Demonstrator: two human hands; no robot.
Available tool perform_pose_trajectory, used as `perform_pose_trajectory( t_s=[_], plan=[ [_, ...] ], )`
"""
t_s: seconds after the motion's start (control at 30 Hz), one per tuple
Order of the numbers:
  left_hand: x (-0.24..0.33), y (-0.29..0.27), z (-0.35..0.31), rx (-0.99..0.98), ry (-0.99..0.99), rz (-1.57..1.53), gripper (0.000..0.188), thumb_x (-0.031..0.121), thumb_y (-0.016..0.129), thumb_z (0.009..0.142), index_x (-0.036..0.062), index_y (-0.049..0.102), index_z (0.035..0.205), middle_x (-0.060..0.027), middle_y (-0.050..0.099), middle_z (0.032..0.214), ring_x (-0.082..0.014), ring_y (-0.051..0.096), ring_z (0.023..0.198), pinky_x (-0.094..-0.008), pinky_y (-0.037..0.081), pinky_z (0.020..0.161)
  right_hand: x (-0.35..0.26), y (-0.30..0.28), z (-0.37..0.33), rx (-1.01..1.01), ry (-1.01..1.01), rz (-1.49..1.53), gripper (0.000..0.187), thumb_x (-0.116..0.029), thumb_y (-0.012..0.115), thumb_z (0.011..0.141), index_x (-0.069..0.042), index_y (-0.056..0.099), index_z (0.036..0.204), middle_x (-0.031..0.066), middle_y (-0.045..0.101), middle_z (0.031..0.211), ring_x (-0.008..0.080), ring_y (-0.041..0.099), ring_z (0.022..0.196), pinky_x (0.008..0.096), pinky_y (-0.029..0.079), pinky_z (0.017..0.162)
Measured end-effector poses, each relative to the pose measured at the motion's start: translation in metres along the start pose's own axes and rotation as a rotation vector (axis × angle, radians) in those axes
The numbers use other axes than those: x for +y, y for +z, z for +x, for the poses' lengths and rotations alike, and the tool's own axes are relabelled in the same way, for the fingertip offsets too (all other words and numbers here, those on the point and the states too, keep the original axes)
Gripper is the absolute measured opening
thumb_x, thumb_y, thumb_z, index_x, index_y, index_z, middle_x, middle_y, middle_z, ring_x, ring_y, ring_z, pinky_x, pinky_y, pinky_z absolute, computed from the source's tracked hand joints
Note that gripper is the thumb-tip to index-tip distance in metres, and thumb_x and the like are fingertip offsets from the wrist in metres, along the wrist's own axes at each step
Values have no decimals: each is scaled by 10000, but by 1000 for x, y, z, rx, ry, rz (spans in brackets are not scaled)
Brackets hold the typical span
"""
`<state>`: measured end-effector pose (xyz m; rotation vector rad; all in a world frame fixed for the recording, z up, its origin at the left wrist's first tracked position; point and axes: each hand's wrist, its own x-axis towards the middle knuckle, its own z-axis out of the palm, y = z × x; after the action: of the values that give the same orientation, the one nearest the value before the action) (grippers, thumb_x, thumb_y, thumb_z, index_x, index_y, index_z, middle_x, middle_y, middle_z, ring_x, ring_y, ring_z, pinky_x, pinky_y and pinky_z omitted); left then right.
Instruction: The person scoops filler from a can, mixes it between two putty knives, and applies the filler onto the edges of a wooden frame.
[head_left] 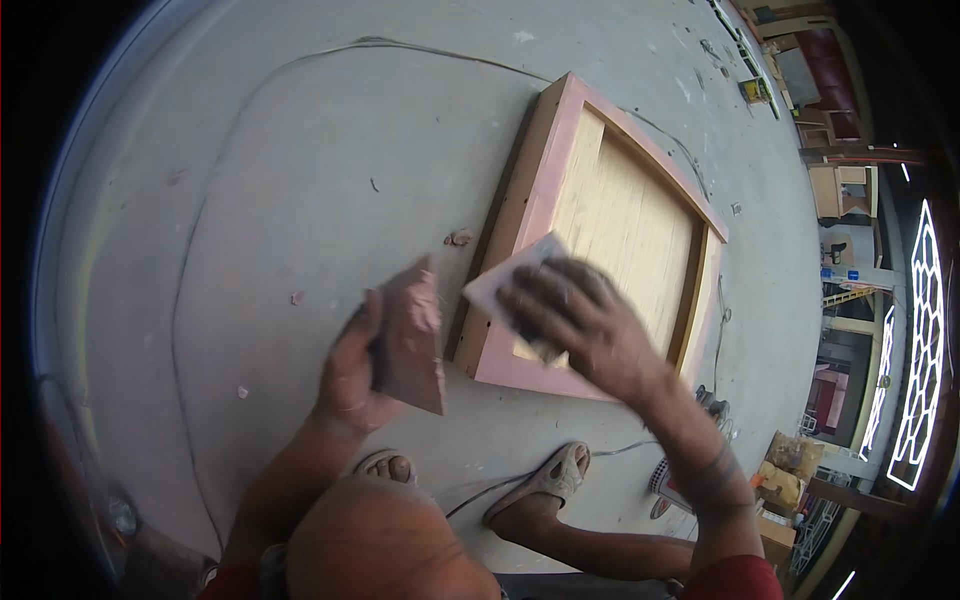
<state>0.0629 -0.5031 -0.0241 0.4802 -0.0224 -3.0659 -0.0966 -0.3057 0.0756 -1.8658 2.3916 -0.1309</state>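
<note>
My left hand (350, 370) is closed round a flat putty board (408, 350), held tilted above the floor; pink putty is smeared along its upper edge. In my right hand (580, 315), slightly blurred, is a flat, pale putty spreader (495, 288). It hangs over the lower left corner of a wooden panel (528, 220); whether it touches the wood I cannot tell. This box-like panel lies on the floor with a raised rim coated in pink putty and a bare, recessed wood middle. My right hand hides part of the near rim.
A dark cable (190, 230) curves across the grey floor (300, 170), and another runs by my sandalled feet (550, 480). Small putty lumps (458, 238) lie left of the panel. A bucket (668, 480) stands at the near right, with boxes (785, 480) and wooden furniture (845, 190) beyond.
</note>
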Motion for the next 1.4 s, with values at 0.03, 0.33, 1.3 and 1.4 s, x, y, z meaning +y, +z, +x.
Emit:
perform_pose_trajectory(
  t_s=[0.03,0.33,1.3,1.4],
  plan=[
    [11,-3,-1,4,4,0,532,409,498,1035,25,463,1400,-84,622,1216,-161,618,1074,-330,513,906,25,-2,6,-55,-26,-85,553,-7,635,831,-164,584,1359,103,573,1351,299,544,1247,449,468,1064],
    [25,9,-8,207,124,144,371,402,420,1065,121,559,1263,21,647,1074,-103,673,727,-288,548,566,276,15,87,245,719,-79,377,-54,516,882,-16,618,1243,207,681,1155,399,629,1096,460,487,941],
    [30,-9,-16,62,88,249,392,387,468,1054,112,550,1322,2,662,1101,-95,644,955,-291,542,808,248,28,128,54,575,-82,390,-71,465,911,-117,623,1265,167,661,1212,365,603,1152,449,475,989],
    [27,-11,-13,28,58,188,407,378,460,1059,98,537,1345,-7,658,1146,-90,635,1007,-274,526,854,231,27,109,33,488,25,452,21,456,875,-144,662,1242,126,658,1239,348,603,1153,434,485,981]
  ],
)
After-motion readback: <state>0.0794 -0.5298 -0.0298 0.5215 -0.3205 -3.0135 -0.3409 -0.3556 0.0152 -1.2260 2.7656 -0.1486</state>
